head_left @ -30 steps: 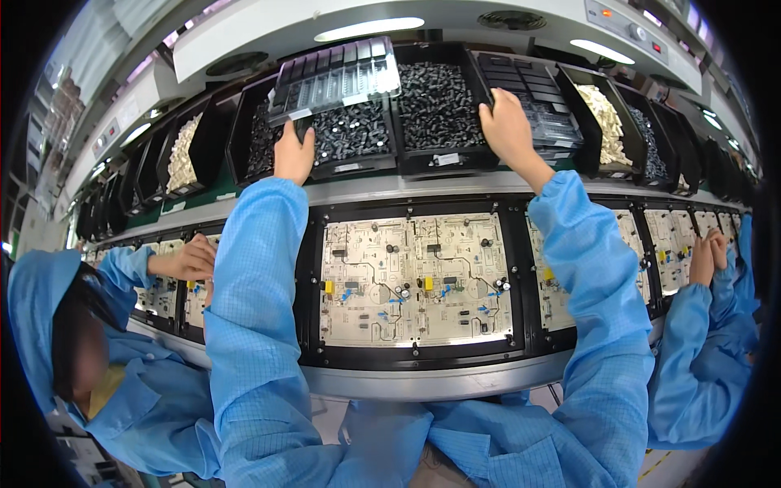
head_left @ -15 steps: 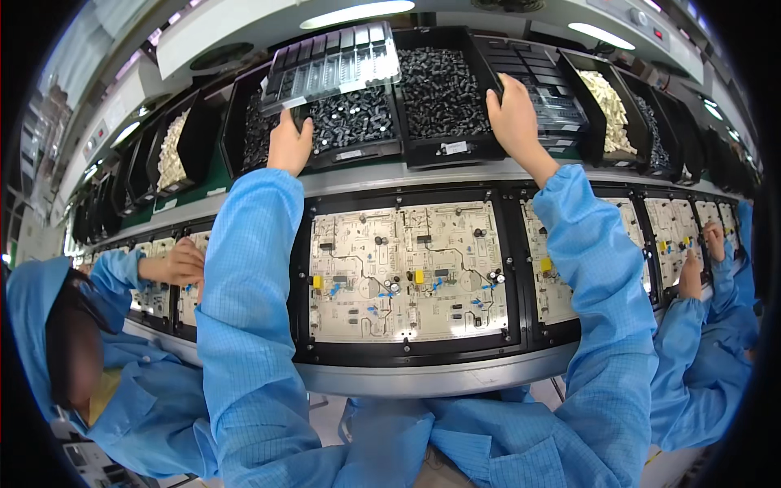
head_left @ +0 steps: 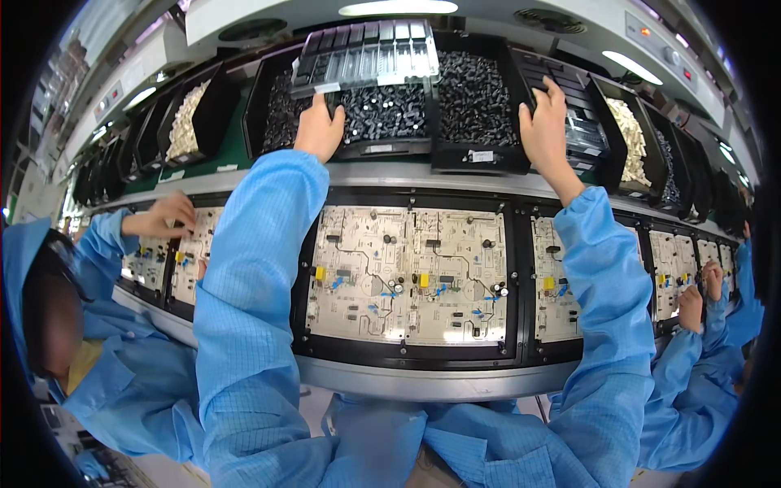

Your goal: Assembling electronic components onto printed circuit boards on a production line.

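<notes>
My left hand (head_left: 320,130) is at the front of the black parts bins, closed on a bin wall, with the thumb up and the fingertips partly hidden. Just above it a clear compartment tray (head_left: 366,58) lies tilted over a bin of small black parts (head_left: 382,112). My right hand (head_left: 544,130) is on the right wall of a neighbouring black bin (head_left: 480,159), thumb on one side and fingers on the other. That bin is full of small black cylindrical parts (head_left: 473,98). Below my arms lie cream circuit boards (head_left: 407,313) fitted with yellow, blue and black components.
Black frames (head_left: 407,355) hold the boards along the metal bench edge (head_left: 431,385). Bins of cream parts (head_left: 189,122) stand left and right, with more clear trays (head_left: 586,134) beside my right hand. Co-workers in blue (head_left: 122,350) sit on both sides, their hands over neighbouring boards.
The view has turned slightly, so the bins sit farther right in it. My hands stay at the same bins. The left co-worker's hand has shifted and blurs a little.
</notes>
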`<state>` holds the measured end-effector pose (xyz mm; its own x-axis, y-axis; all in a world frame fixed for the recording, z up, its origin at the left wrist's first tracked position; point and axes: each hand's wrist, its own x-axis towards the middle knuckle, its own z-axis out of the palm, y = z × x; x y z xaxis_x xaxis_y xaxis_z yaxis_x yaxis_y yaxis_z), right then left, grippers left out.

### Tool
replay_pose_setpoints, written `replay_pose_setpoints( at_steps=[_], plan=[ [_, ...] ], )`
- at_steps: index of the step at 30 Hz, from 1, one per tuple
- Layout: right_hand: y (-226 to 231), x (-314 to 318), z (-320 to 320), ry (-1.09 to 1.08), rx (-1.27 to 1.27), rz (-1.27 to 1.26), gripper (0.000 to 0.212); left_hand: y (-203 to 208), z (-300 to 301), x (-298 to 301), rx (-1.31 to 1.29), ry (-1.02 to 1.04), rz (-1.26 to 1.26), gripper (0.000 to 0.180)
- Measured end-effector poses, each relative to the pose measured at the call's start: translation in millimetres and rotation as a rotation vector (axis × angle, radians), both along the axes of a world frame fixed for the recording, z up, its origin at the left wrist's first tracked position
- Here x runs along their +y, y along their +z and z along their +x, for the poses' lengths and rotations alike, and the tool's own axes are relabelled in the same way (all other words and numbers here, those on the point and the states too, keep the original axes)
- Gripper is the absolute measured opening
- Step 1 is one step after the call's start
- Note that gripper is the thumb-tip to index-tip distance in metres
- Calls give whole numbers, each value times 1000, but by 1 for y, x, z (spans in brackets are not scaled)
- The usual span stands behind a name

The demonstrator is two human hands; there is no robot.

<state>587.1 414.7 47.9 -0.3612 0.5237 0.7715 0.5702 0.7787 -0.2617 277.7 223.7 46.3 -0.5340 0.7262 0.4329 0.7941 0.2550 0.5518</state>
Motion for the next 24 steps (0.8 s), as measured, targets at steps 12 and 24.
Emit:
replay_pose_setpoints(
  at_steps=[12,24],
  plan=[
    [4,10,14,-83,-131,89,39,9,0,6,55,-47,-119,50],
    [55,-90,-136,561,-945,157,16,-25,-76,-28,479,-419,-170,42]
  ],
)
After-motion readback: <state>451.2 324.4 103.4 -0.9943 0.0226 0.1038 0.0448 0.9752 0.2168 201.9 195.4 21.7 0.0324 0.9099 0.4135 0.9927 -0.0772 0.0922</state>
